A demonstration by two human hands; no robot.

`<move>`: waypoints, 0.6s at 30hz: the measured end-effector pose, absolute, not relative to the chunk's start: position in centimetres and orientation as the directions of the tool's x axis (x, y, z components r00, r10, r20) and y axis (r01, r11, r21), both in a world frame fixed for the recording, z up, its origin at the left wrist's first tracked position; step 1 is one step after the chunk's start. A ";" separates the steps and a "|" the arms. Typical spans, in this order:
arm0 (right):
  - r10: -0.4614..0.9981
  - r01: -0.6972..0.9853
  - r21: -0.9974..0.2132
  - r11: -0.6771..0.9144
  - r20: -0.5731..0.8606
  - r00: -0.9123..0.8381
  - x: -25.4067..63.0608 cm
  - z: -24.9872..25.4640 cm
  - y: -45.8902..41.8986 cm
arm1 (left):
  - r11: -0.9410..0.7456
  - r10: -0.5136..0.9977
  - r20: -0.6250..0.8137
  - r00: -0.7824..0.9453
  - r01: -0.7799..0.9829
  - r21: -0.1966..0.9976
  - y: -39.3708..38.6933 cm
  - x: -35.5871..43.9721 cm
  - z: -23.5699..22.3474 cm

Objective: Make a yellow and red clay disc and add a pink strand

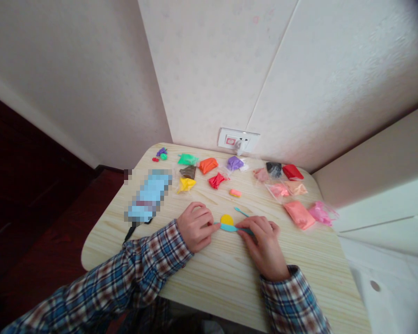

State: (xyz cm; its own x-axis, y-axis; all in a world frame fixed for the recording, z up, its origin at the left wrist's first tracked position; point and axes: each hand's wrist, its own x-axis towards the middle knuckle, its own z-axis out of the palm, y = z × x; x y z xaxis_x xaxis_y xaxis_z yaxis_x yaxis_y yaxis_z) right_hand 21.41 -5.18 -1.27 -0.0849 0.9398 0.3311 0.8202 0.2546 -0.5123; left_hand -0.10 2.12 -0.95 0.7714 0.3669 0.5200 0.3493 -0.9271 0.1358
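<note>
A flat yellow round of modelling clay (226,218) lies on the table in front of me. Across its near edge runs a light-blue plastic clay knife (229,228). My right hand (263,243) is closed around the knife's right end, thumb and fingers pinching it. At the other end, my left hand (197,227) has curled fingers, with the index finger and thumb on the knife's tip. A second thin blue clay tool (241,212) lies behind the right hand, partly hidden by it. Farther back rests a small pink-and-yellow clay piece (235,193).
Bags of coloured clay, such as the yellow bag (186,184) and coral bag (299,215), lie along the back and right. Small purple, green and red clay pieces (162,153) sit at the back left. A blurred blue item (149,195) with a black cable lies left. A wall socket (238,140) is behind.
</note>
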 end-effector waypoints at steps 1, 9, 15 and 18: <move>0.940 0.820 -0.512 0.254 0.331 -0.084 21.4 -1.2 -5.2 | -0.927 0.368 0.521 0.770 0.351 0.136 2.1 -0.1 -1.0; 0.948 0.830 -0.512 0.224 0.314 -0.062 21.3 -1.2 -5.0 | -0.912 0.406 0.503 0.763 0.374 0.168 2.3 -0.1 -1.2; 0.942 0.832 -0.505 0.228 0.332 -0.057 21.2 -1.1 -4.8 | -0.913 0.401 0.494 0.771 0.380 0.148 2.2 -0.2 -0.9; 0.943 0.828 -0.516 0.219 0.330 -0.044 21.2 -1.1 -4.7 | -0.910 0.408 0.493 0.768 0.387 0.151 2.3 -0.1 -1.1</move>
State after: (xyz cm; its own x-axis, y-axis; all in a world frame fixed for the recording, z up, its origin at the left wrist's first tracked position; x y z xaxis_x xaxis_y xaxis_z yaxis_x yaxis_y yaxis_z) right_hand 21.16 -4.74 -1.13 -0.0444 0.9430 0.3297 0.8281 0.2194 -0.5159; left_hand -0.11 2.26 -1.05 0.7684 0.4081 0.4930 0.3866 -0.9099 0.1506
